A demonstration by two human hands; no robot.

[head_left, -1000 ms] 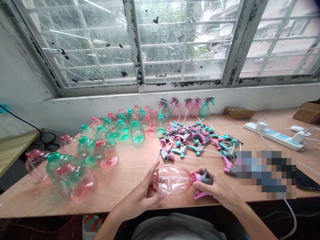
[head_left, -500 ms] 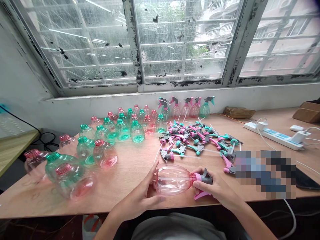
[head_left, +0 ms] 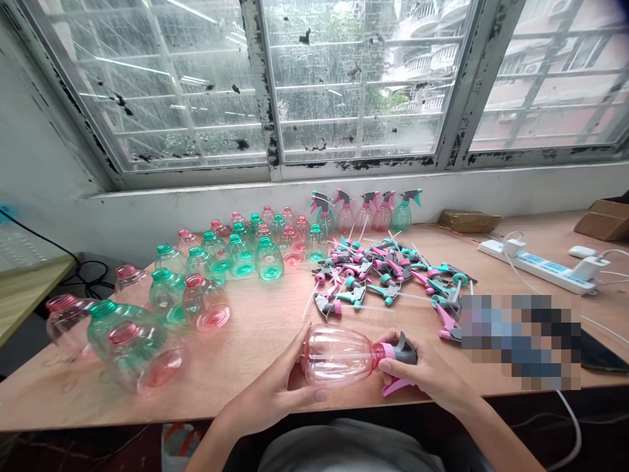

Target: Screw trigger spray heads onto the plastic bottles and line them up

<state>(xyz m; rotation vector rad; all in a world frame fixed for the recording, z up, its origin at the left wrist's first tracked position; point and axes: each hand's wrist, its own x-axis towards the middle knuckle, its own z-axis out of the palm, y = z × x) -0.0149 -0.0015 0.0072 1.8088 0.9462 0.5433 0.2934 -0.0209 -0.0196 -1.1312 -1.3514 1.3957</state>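
Note:
A clear pink spray bottle (head_left: 339,355) lies sideways in the air near the table's front edge. My left hand (head_left: 289,377) cups its base, thumb along the lower side. At the neck, my right hand (head_left: 410,367) grips the trigger sprayer (head_left: 403,351), which is grey with a pink collar and a pink trigger. The collar sits on the bottle's neck, and a thin tube shows inside the bottle. Just beyond the bottle is a pile of loose pink, green and grey trigger sprayers (head_left: 388,269) with white tubes.
Several open pink and green bottles, such as a green bottle (head_left: 270,260), stand at the left and back. Several bottles with sprayers, one a green spray bottle (head_left: 403,215), line the wall. On the right are a power strip (head_left: 538,265), a cardboard box (head_left: 604,219) and a blurred-out patch.
Both hands keep hold of the bottle and sprayer. The bottle's base has shifted slightly left and down with my left hand; little else differs.

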